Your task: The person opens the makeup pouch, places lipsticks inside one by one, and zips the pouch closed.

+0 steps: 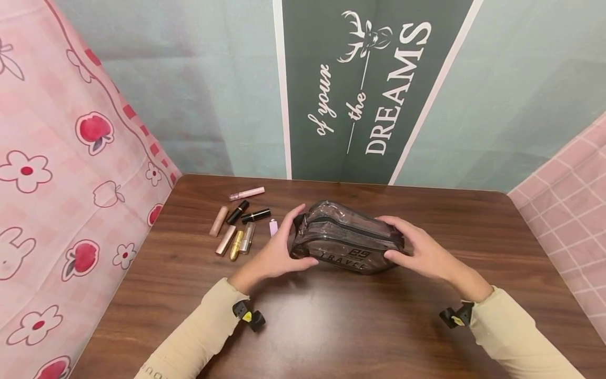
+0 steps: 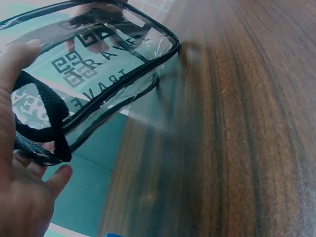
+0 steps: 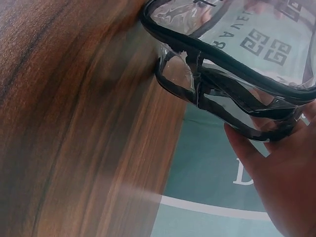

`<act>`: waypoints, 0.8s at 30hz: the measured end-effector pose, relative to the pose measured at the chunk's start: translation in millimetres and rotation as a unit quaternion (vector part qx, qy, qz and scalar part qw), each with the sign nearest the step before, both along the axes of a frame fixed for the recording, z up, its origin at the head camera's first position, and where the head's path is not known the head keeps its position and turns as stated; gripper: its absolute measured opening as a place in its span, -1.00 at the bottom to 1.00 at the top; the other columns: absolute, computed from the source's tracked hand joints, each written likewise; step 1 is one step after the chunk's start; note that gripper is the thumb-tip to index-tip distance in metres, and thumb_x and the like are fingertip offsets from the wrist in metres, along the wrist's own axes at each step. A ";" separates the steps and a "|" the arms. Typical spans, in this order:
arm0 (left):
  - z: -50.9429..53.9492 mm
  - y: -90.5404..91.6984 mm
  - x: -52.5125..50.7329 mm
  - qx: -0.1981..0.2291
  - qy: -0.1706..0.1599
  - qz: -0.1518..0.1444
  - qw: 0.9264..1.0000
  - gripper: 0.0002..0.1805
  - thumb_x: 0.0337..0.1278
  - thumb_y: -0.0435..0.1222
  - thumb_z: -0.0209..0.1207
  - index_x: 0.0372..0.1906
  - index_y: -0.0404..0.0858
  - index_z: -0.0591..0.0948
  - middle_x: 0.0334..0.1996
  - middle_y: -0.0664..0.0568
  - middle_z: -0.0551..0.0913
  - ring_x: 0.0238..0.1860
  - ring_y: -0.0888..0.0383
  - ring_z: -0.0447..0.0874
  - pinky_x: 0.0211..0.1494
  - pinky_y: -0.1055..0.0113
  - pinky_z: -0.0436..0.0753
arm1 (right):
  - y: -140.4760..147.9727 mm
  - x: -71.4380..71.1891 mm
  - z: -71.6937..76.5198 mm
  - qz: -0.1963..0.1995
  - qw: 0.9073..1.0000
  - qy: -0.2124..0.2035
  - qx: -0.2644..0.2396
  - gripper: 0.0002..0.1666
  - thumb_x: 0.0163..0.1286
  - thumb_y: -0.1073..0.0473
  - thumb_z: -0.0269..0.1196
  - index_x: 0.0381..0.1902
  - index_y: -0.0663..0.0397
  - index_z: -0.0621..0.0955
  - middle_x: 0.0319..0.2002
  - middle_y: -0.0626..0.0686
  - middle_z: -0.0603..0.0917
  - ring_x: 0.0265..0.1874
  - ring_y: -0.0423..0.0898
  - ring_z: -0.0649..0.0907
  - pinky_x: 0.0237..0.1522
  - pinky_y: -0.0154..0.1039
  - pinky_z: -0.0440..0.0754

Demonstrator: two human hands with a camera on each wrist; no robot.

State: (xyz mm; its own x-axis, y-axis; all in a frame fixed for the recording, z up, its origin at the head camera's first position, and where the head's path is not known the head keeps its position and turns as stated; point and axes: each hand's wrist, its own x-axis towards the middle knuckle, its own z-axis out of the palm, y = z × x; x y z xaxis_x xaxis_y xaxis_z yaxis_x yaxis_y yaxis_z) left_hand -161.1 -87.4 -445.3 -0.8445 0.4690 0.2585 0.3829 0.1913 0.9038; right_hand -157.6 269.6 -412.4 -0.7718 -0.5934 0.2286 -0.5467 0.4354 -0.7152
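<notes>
A clear toiletry bag (image 1: 347, 243) with black piping and "TRAVEL" lettering is held between both hands over the middle of the table. The left hand (image 1: 276, 255) grips its left end, thumb at the front and fingers behind. At the opposite end the right hand (image 1: 421, 250) holds it the same way. In the left wrist view, a black woven strap (image 2: 52, 106) hangs beside the left fingers. The bag's black-edged end (image 3: 242, 101) shows close to the right fingers in the right wrist view. No contents are visible through its clear walls.
Left of the bag lie several cosmetic tubes: a pink lip gloss (image 1: 247, 193), black tubes (image 1: 256, 215), a gold lipstick (image 1: 236, 245) and rose-gold ones (image 1: 225, 240). A small lilac tube (image 1: 273, 227) lies near the left hand. Printed cloths hang around the wooden table (image 1: 331, 326).
</notes>
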 end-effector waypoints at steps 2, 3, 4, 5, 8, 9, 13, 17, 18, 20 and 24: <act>-1.7 0.2 -0.3 -0.007 0.001 0.005 1.000 0.29 -0.14 -0.32 0.58 0.64 -0.10 -0.05 0.40 -0.16 0.38 0.39 -0.08 0.37 0.47 -0.14 0.25 | 0.3 0.1 -0.9 0.000 1.000 0.004 -0.002 -0.14 0.28 0.40 0.40 0.48 0.03 0.34 0.24 0.06 0.53 0.08 -0.20 0.59 -0.01 -0.38 0.62; -2.1 0.5 -0.4 -0.011 0.003 0.011 1.000 0.29 -0.13 -0.32 0.57 0.64 -0.11 -0.05 0.39 -0.16 0.39 0.38 -0.10 0.39 0.47 -0.15 0.26 | 0.5 -0.1 -1.2 0.000 1.000 0.006 -0.002 -0.14 0.27 0.40 0.40 0.48 0.03 0.34 0.24 0.06 0.53 0.08 -0.21 0.58 0.00 -0.39 0.61; -1.9 0.9 -0.4 -0.012 0.003 0.015 1.000 0.27 -0.12 -0.34 0.56 0.63 -0.12 -0.03 0.37 -0.17 0.41 0.36 -0.11 0.42 0.46 -0.15 0.28 | 0.7 -0.2 -1.4 0.000 1.000 0.007 -0.002 -0.13 0.27 0.40 0.41 0.48 0.03 0.34 0.24 0.05 0.53 0.09 -0.21 0.58 0.01 -0.41 0.59; -1.9 1.3 -0.7 -0.011 0.005 0.019 1.000 0.24 -0.11 -0.35 0.55 0.62 -0.14 -0.01 0.33 -0.18 0.44 0.32 -0.12 0.45 0.44 -0.14 0.30 | 0.8 -0.2 -1.6 0.001 1.000 0.009 -0.003 -0.13 0.27 0.40 0.41 0.48 0.04 0.34 0.25 0.05 0.53 0.09 -0.21 0.58 0.02 -0.41 0.59; -1.1 2.6 -1.5 -0.008 0.009 0.028 1.000 0.10 -0.08 -0.39 0.52 0.55 -0.17 0.13 0.23 -0.17 0.51 0.21 -0.11 0.55 0.37 -0.09 0.41 | 1.0 -0.2 -1.8 0.005 1.000 0.006 -0.007 -0.13 0.26 0.42 0.40 0.48 0.05 0.34 0.25 0.06 0.52 0.11 -0.22 0.58 0.03 -0.42 0.58; -0.7 3.0 -1.7 -0.008 0.013 0.029 0.999 0.04 -0.08 -0.40 0.52 0.52 -0.19 0.18 0.20 -0.17 0.52 0.17 -0.10 0.57 0.34 -0.08 0.45 | 1.1 -0.1 -1.7 0.005 1.000 0.006 -0.008 -0.13 0.26 0.42 0.40 0.48 0.05 0.33 0.26 0.06 0.52 0.11 -0.22 0.57 0.04 -0.43 0.57; 1.6 3.9 -2.2 -0.007 0.026 0.033 0.999 -0.10 -0.08 -0.43 0.51 0.40 -0.21 0.31 0.14 -0.13 0.55 0.10 -0.07 0.59 0.24 -0.04 0.52 | 1.7 1.1 -1.2 0.002 1.000 0.007 -0.011 -0.12 0.25 0.44 0.40 0.49 0.07 0.33 0.27 0.06 0.50 0.12 -0.23 0.55 0.05 -0.44 0.56; 4.0 4.5 -2.8 -0.008 0.035 0.037 0.999 -0.13 -0.09 -0.44 0.51 0.38 -0.21 0.34 0.11 -0.11 0.58 0.07 -0.07 0.61 0.22 -0.03 0.53 | 3.2 2.0 -1.6 0.002 1.000 0.006 -0.017 -0.11 0.25 0.44 0.39 0.49 0.08 0.32 0.29 0.05 0.47 0.15 -0.26 0.53 0.08 -0.47 0.53; 4.5 4.6 -2.9 -0.007 0.036 0.037 0.999 -0.13 -0.09 -0.44 0.51 0.38 -0.21 0.35 0.11 -0.10 0.59 0.08 -0.06 0.61 0.22 -0.02 0.53 | 3.7 2.0 -1.9 0.004 1.000 0.005 -0.019 -0.11 0.26 0.44 0.39 0.50 0.09 0.31 0.30 0.06 0.46 0.16 -0.26 0.52 0.09 -0.47 0.51; 5.2 4.7 -3.3 -0.007 0.037 0.036 0.999 -0.13 -0.10 -0.43 0.51 0.38 -0.20 0.35 0.12 -0.09 0.59 0.09 -0.04 0.60 0.23 -0.02 0.52 | 4.8 1.3 -2.7 0.007 1.000 0.014 -0.018 -0.13 0.28 0.43 0.37 0.50 0.11 0.31 0.32 0.07 0.46 0.20 -0.27 0.49 0.15 -0.49 0.46; 6.6 4.9 -3.8 -0.004 0.041 0.033 0.999 -0.11 -0.11 -0.42 0.52 0.39 -0.18 0.36 0.14 -0.05 0.59 0.10 -0.02 0.58 0.25 -0.05 0.51 | 5.8 -0.9 -2.4 0.008 0.999 0.045 -0.013 -0.22 0.34 0.38 0.31 0.49 0.15 0.33 0.34 0.12 0.46 0.27 -0.28 0.44 0.27 -0.50 0.30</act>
